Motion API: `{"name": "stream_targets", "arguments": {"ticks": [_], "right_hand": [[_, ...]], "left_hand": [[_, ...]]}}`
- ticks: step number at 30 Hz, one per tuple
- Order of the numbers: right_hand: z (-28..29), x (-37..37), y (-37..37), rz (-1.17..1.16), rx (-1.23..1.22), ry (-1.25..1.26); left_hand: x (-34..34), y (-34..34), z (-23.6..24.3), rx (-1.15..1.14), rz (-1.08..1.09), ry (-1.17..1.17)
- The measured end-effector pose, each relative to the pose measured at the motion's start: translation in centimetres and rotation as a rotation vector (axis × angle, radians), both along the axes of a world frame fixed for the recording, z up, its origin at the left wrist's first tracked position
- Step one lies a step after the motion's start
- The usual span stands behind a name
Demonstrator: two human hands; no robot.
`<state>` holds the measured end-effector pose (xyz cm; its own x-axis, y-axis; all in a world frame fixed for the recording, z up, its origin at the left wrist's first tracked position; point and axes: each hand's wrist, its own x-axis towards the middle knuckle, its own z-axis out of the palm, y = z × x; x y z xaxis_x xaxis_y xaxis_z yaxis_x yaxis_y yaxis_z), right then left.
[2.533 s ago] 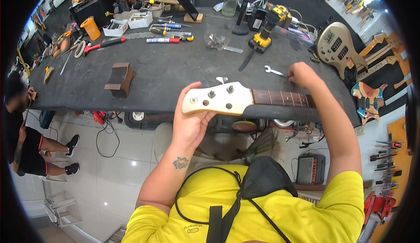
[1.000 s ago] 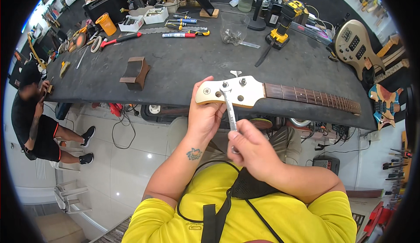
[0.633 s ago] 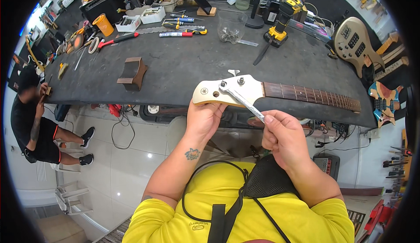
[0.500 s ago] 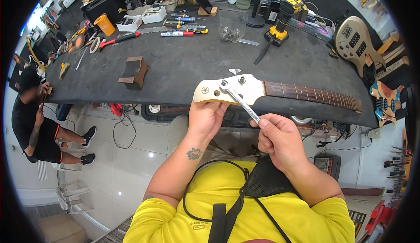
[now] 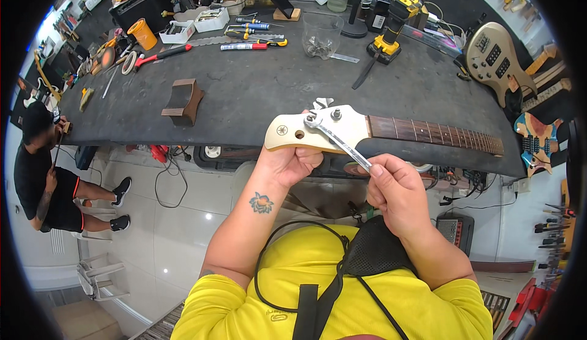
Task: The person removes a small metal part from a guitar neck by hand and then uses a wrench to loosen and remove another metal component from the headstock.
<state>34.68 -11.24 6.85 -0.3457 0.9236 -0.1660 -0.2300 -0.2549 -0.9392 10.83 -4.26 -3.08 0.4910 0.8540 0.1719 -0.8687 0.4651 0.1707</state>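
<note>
A bass guitar neck lies across the front of the bench, its cream headstock (image 5: 285, 137) on the left and its dark fretboard (image 5: 422, 131) stretching right. My left hand (image 5: 292, 164) grips the headstock's near edge from beneath, with fingers curled and partly hidden under it. Between the thumb and fingers of my right hand (image 5: 394, 184) is the end of a silver wrench (image 5: 345, 144). The wrench's other end sits around one tuner post on the headstock. Beside it stands a second tuner post (image 5: 336, 114). A metal tuner key (image 5: 323, 103) shows past the far edge, and one round hole (image 5: 299, 134) is bare.
A brown wooden neck rest (image 5: 183, 102) stands left on the bench (image 5: 244, 107). Farther back are a clear cup of metal parts (image 5: 320, 40), a yellow-black cordless drill (image 5: 391, 31), screwdrivers (image 5: 249, 26) and a marker (image 5: 243, 46). Another person (image 5: 46, 162) works at the far left.
The wrench has swung slightly, its held end moving right with my right hand. The headstock and my left hand have shifted a little left; more of the tuner key shows.
</note>
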Motion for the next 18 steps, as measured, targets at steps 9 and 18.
{"name": "stream_targets", "arguments": {"ticks": [9, 18], "right_hand": [[1.8, -0.8, -2.8, 0.155, -0.055, -0.177], [1.3, -3.0, -2.2, 0.237, -0.072, -0.168]], "left_hand": [[1.4, -1.1, 0.7, -0.034, 0.362, 0.254], [1.8, -1.8, 0.0, 0.013, 0.445, 0.24]]}}
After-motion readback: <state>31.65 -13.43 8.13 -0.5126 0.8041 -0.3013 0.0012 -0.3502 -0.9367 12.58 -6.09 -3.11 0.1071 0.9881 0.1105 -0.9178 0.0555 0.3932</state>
